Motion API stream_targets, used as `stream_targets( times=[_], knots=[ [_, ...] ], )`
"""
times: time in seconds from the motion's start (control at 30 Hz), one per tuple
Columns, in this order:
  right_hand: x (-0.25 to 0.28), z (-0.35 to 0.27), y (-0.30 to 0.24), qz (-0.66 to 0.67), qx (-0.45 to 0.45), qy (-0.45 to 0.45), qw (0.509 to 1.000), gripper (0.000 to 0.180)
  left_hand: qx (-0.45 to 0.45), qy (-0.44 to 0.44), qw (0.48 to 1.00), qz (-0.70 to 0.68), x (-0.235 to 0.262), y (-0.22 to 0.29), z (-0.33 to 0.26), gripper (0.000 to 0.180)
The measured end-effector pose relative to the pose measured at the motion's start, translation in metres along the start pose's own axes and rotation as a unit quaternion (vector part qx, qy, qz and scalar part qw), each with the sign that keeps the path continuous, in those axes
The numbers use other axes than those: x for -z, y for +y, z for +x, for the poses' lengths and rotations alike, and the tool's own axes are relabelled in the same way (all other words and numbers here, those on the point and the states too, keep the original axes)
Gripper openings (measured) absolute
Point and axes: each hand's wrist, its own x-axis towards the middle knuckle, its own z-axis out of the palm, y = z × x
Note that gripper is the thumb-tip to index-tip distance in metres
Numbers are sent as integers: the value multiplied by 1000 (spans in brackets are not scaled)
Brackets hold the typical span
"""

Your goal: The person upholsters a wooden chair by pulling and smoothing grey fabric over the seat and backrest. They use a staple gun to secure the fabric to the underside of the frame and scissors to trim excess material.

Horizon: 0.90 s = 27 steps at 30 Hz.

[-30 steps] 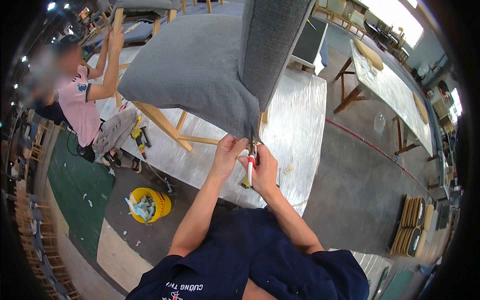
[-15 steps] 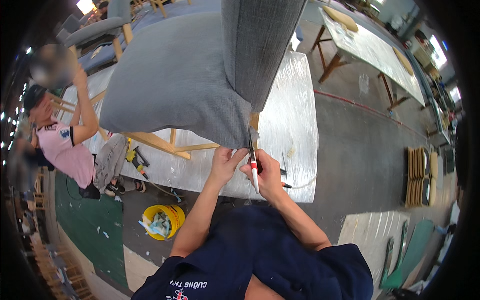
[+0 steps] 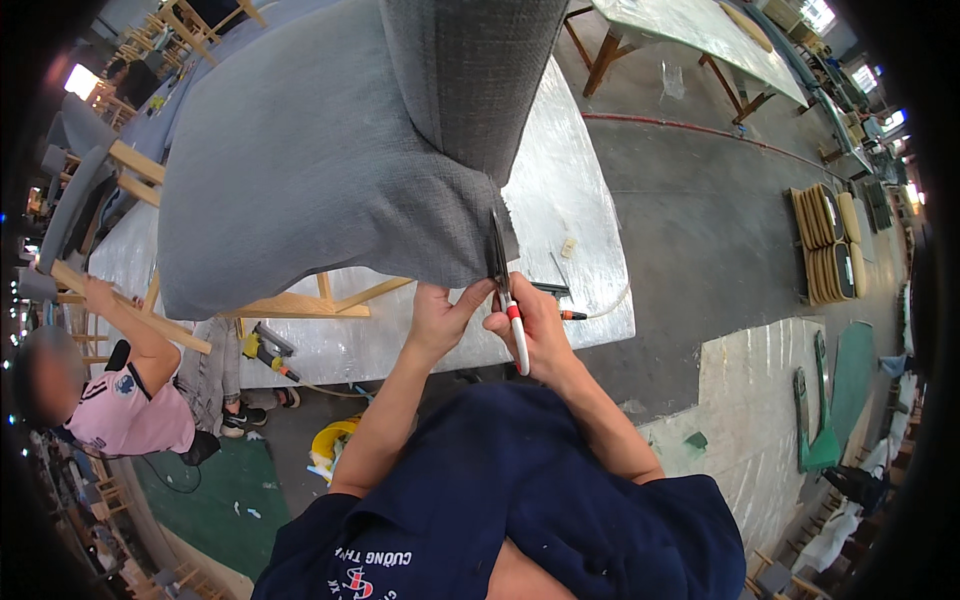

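Note:
A chair covered in grey fabric [image 3: 290, 150] stands on a table wrapped in shiny film [image 3: 570, 200], its wooden legs partly showing beneath the seat. My left hand [image 3: 440, 318] pinches the lower edge of the loose fabric at the chair's back corner. In my right hand [image 3: 540, 325] is a pair of scissors [image 3: 516, 335] with red-and-white handles. Their dark blades point up along the fabric corner, and a strip of cloth with a frayed edge lies to their right. Part of the scissors' handle is hidden by my fingers.
At the left, a co-worker in a pink shirt [image 3: 140, 410] grips a chair leg. A yellow-black staple gun [image 3: 265, 352] and a hose lie on the tabletop. Below stands a yellow bucket [image 3: 328, 440] of scraps. Stacked cushions [image 3: 825, 245] stand on the right.
My view has shifted, so the chair sits further left and higher. The blades have moved up along the fabric corner. The co-worker's arm has come down onto a chair leg.

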Motion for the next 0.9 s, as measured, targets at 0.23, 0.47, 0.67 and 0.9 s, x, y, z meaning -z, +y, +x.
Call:
stream_targets(
  times=[0.23, 0.47, 0.67, 0.9],
  knots=[
    [9, -2, -6, -1, 0, -1, 1000, 60, -4, 22, 992, 127, 13, 6, -9, 24],
    [6, 8, -32, 60, -13, -26, 998, 61, -35, 29, 974, 221, 18, 33, -19, 20],
    [-16, 8, -30, 124, -31, -19, 992, 61, -32, 17, 971, 237, 31, 54, -29, 13],
    [-47, 10, -39, 211, -78, -28, 974, 59, 18, -109, 935, 336, 77, 111, -26, 15]
  ],
)
